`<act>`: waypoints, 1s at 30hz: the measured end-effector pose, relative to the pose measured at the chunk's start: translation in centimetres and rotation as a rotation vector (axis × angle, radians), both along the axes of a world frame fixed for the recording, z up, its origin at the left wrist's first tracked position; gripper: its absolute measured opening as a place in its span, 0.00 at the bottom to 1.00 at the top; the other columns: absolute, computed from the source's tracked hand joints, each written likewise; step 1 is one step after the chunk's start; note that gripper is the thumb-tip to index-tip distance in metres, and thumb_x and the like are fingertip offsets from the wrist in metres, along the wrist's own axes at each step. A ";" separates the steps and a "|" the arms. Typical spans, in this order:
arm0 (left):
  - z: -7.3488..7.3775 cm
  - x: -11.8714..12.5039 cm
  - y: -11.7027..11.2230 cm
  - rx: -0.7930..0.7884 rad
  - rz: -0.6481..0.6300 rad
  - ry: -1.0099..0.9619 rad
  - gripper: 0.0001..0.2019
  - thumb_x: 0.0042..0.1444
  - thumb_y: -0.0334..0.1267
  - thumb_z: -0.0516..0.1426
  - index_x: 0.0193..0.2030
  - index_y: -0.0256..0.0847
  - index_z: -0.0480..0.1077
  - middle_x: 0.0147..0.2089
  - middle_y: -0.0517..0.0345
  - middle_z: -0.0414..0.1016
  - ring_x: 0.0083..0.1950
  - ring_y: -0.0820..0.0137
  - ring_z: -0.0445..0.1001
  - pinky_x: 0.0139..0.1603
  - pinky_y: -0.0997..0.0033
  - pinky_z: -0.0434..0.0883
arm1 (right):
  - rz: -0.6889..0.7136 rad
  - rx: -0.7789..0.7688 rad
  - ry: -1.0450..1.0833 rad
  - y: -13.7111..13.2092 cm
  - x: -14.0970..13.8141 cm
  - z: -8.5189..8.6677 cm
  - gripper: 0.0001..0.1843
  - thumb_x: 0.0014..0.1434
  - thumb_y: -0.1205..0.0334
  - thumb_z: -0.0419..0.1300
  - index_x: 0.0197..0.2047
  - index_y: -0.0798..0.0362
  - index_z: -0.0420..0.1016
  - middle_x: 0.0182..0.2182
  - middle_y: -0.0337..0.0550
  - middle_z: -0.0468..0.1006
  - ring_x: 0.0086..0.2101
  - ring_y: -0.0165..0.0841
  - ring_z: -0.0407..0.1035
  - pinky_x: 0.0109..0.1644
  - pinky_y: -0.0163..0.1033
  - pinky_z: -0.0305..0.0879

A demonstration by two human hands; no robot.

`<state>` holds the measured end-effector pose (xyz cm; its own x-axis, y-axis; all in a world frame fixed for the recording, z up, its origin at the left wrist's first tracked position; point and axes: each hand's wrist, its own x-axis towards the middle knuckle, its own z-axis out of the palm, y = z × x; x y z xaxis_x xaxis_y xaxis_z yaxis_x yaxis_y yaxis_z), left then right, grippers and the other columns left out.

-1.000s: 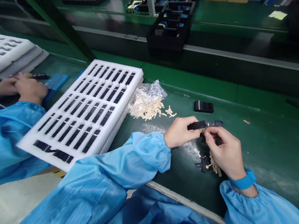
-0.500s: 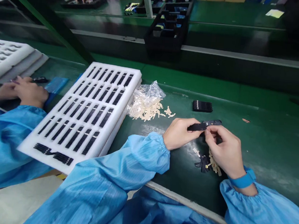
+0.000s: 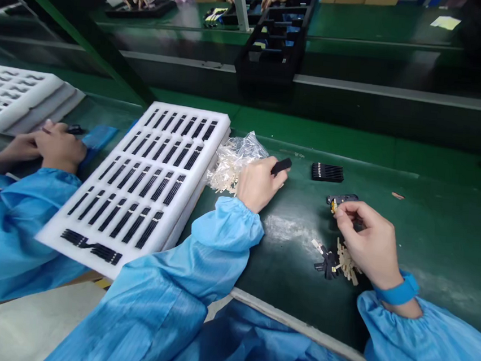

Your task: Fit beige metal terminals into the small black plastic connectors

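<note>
My left hand (image 3: 260, 183) is closed round a black strip (image 3: 283, 166), held up beside the clear plastic bag (image 3: 238, 152) and the cream-coloured small pieces (image 3: 225, 186) by it. Between thumb and fingers, my right hand (image 3: 371, 238) pinches a small black moulded part (image 3: 345, 198) with a yellowish bit at its near end. Below the right fingers lie a little heap of black pieces (image 3: 326, 264) and a fan of cream-coloured strips (image 3: 347, 263). A block of black strips in a row (image 3: 327, 172) sits further back on the green table.
White foam trays (image 3: 102, 244) stacked at my left hold rows of black strips. Beyond them, a co-worker's hands (image 3: 58, 149) work near another foam stack (image 3: 14, 96). A black divided bin (image 3: 268, 69) stands across the gap, with other people's hands behind it.
My left hand has moved left and away from my right, carrying the black strip towards the plastic bag. My right hand keeps the black part, nearly in place.
</note>
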<state>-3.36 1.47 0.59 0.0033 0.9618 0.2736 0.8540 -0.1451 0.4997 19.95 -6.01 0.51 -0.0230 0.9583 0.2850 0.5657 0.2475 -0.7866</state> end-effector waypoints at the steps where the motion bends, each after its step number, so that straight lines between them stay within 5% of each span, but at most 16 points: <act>1: 0.0 -0.4 0.3 -0.002 0.017 0.069 0.07 0.60 0.39 0.59 0.33 0.41 0.75 0.31 0.54 0.76 0.34 0.64 0.75 0.35 0.68 0.64 | 0.006 -0.006 0.003 0.0 0.0 -0.1 0.04 0.63 0.65 0.61 0.35 0.51 0.75 0.30 0.38 0.77 0.28 0.30 0.68 0.31 0.34 0.63; 4: -0.2 -0.2 0.0 -0.029 -0.073 0.081 0.06 0.60 0.33 0.58 0.41 0.42 0.76 0.39 0.53 0.80 0.39 0.63 0.78 0.39 0.67 0.68 | 0.034 -0.013 0.001 0.0 0.0 -0.2 0.04 0.63 0.65 0.61 0.35 0.51 0.75 0.29 0.37 0.75 0.27 0.30 0.67 0.32 0.34 0.63; 7: -0.4 1.5 -1.0 -0.139 -0.316 -0.234 0.14 0.61 0.32 0.58 0.53 0.44 0.76 0.47 0.57 0.82 0.45 0.66 0.80 0.49 0.68 0.72 | 0.066 -0.017 -0.023 0.1 0.0 -0.3 0.04 0.63 0.66 0.61 0.36 0.51 0.76 0.29 0.37 0.75 0.27 0.29 0.66 0.31 0.35 0.62; 11: -0.4 3.3 -2.0 -0.380 -0.584 -0.616 0.14 0.63 0.41 0.60 0.53 0.39 0.76 0.52 0.55 0.81 0.50 0.67 0.78 0.54 0.69 0.72 | 0.126 -0.017 -0.046 0.1 0.2 -0.4 0.05 0.64 0.67 0.61 0.36 0.51 0.76 0.31 0.37 0.75 0.28 0.29 0.66 0.32 0.36 0.61; 15: -0.9 3.5 -2.0 -0.470 -0.582 -0.638 0.11 0.62 0.44 0.60 0.42 0.37 0.76 0.36 0.60 0.77 0.35 0.73 0.72 0.37 0.73 0.68 | 0.139 0.004 -0.071 0.1 0.3 -0.4 0.05 0.65 0.67 0.61 0.36 0.50 0.76 0.31 0.38 0.74 0.28 0.30 0.66 0.33 0.37 0.62; 18: -1.3 3.6 -2.0 -0.418 -0.511 -0.602 0.11 0.60 0.44 0.61 0.34 0.37 0.73 0.29 0.64 0.69 0.31 0.75 0.66 0.32 0.75 0.63 | 0.026 0.093 -0.100 0.0 0.1 -0.3 0.02 0.64 0.65 0.62 0.38 0.51 0.77 0.34 0.40 0.74 0.29 0.31 0.65 0.34 0.38 0.63; 21: -1.4 3.7 -2.4 -0.361 -0.478 -0.563 0.10 0.59 0.44 0.61 0.36 0.38 0.73 0.29 0.64 0.70 0.32 0.75 0.67 0.34 0.75 0.63 | -0.050 0.101 -0.074 -0.1 -0.3 -0.3 0.02 0.65 0.63 0.62 0.39 0.51 0.76 0.34 0.41 0.73 0.29 0.32 0.66 0.34 0.39 0.63; 30: -1.1 3.9 -3.4 -0.213 -0.555 -0.463 0.06 0.58 0.35 0.59 0.41 0.40 0.76 0.35 0.61 0.78 0.34 0.74 0.72 0.37 0.75 0.66 | 0.056 0.016 -0.004 -0.3 -0.6 -0.6 0.06 0.67 0.62 0.61 0.38 0.51 0.78 0.30 0.39 0.74 0.27 0.31 0.64 0.30 0.38 0.59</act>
